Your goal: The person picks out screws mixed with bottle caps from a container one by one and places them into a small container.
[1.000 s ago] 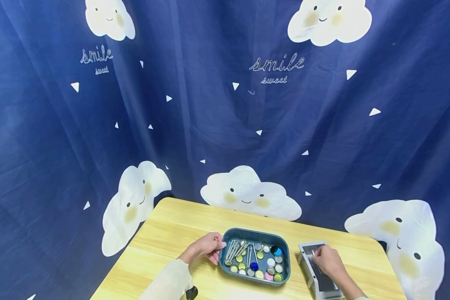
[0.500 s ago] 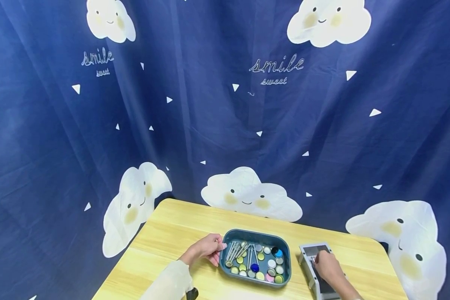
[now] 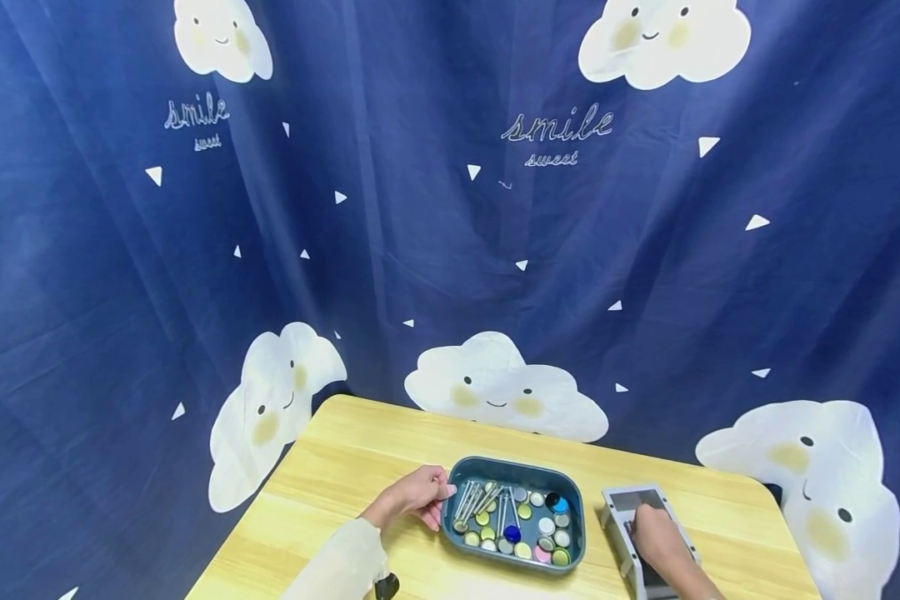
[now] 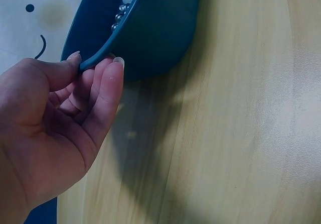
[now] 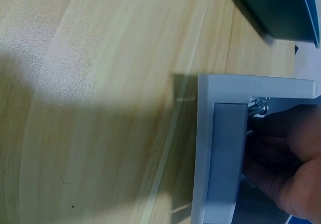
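Observation:
My left hand (image 3: pixel 420 493) pinches the left rim of a dark teal tray (image 3: pixel 581 521), thumb inside the wall and fingers outside, as the left wrist view shows. Inside the tray lie several long metal bolts (image 3: pixel 507 508) and several round caps in yellow, white, blue and pink. My right hand (image 3: pixel 658 537) reaches down into a grey open-topped box (image 3: pixel 618 533) right of the tray. Seen from the right wrist, shiny metal pieces like bolts (image 5: pixel 258 106) lie at the fingertips, inside the box. The fingers are bent, but shadow hides whether they hold one.
The tray and the box stand on a light wooden table (image 3: pixel 345 450), with a gap between them. Behind it hangs a dark blue curtain (image 3: pixel 435 250) printed with white clouds. A dark round thing (image 3: pixel 386 586) shows beside the left sleeve.
My right hand has gone from the box's top, where a thin metal piece showed at its fingers, down into the box. The left hand keeps its hold on the tray rim.

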Demonstrator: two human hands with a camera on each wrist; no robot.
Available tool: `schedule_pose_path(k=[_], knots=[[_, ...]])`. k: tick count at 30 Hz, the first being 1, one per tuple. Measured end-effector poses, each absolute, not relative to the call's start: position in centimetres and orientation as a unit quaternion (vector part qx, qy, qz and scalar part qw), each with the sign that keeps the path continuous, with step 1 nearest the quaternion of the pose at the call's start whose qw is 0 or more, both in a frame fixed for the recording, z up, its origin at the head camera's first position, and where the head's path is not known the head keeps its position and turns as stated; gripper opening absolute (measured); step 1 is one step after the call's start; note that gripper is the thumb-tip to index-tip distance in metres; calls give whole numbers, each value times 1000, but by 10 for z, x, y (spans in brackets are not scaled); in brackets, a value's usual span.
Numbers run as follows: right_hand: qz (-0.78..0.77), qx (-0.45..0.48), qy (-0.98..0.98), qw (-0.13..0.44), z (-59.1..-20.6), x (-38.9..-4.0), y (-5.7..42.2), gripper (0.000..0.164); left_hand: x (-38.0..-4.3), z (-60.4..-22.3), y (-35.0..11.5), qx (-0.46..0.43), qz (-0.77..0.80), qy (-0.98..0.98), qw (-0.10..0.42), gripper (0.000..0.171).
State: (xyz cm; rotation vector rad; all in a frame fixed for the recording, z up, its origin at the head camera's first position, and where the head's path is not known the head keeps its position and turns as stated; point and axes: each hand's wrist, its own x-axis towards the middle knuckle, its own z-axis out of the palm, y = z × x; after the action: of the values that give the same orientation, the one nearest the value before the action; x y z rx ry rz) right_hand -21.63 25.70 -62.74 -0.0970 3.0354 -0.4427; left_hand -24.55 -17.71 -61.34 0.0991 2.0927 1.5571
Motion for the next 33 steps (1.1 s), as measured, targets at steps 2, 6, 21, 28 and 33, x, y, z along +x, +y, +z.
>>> schedule_pose_path(k=[2, 6, 21, 28, 33], knots=[[-141, -32, 989, 38, -627, -216, 257, 23, -245, -613, -177, 36, 575, 774, 263, 19], [-136, -24, 989, 45, -626, -216, 255, 21, -245, -613, -177, 37, 575, 774, 263, 18], [-154, -20, 987, 48, -625, -216, 252, 26, -243, -612, -177, 37, 577, 772, 263, 18], [-160, -34, 986, 25, -622, -218, 252, 27, -244, -613, -178, 37, 579, 771, 262, 18], [-168, -47, 984, 19, -614, -219, 251, 22, -243, -612, -178, 35, 580, 771, 262, 18]])
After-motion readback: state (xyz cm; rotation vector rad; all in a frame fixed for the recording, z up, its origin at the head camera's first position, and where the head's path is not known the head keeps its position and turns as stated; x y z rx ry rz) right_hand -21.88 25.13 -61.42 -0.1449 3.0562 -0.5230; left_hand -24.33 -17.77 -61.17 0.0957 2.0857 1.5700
